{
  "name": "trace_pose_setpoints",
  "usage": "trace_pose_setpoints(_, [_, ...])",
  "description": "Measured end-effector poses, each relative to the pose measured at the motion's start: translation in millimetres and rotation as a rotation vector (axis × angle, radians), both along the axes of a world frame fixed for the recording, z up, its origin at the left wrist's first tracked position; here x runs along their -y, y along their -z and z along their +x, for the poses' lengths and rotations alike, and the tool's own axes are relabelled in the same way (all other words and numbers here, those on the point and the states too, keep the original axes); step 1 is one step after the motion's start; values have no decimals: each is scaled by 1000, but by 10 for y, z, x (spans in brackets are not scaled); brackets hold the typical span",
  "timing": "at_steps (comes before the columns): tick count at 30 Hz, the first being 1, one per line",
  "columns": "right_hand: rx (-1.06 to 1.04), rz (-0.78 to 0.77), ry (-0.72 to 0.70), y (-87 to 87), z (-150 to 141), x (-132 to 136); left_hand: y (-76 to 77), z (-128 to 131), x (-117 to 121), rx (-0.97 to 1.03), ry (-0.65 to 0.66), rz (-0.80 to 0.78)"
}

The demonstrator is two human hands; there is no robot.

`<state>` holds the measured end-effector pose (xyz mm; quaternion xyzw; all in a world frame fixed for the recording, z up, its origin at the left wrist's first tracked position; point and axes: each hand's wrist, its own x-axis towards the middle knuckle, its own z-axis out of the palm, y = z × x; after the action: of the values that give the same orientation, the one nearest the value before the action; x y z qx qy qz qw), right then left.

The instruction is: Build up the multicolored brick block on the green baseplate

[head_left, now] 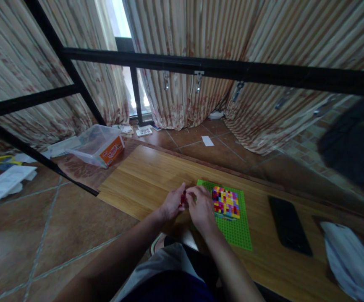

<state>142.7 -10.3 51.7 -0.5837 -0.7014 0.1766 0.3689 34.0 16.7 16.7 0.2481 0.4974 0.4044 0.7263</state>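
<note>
Red piece above the surface, beside the green baseplate
Left hand clamps it between the fingers; right hand is at it, but I cannot tell whether its fingers grip

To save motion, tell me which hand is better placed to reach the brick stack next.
Probably the right hand: it is close beside the brick stack, overlapping the green baseplate in view. The left hand is farther away and holds a red piece.
</note>
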Motion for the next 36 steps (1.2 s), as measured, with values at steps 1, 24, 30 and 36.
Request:
trace_pose_setpoints(1, [-46, 8, 7, -31, 34, 14, -10, -6, 0, 14, 10, 1])
trace_pose_setpoints(24, [-329, -107, 306, 148, 1243, -121, -20, -38, -10, 22, 68, 37])
trace_pose_setpoints(30, [-451, -202, 286, 279, 1276, -223, -25, -39, -9, 28, 68, 43])
trace_pose_setpoints(36, [-508, -281, 291, 182, 1223, -227, -27, -26, -12, 5, 65, 45])
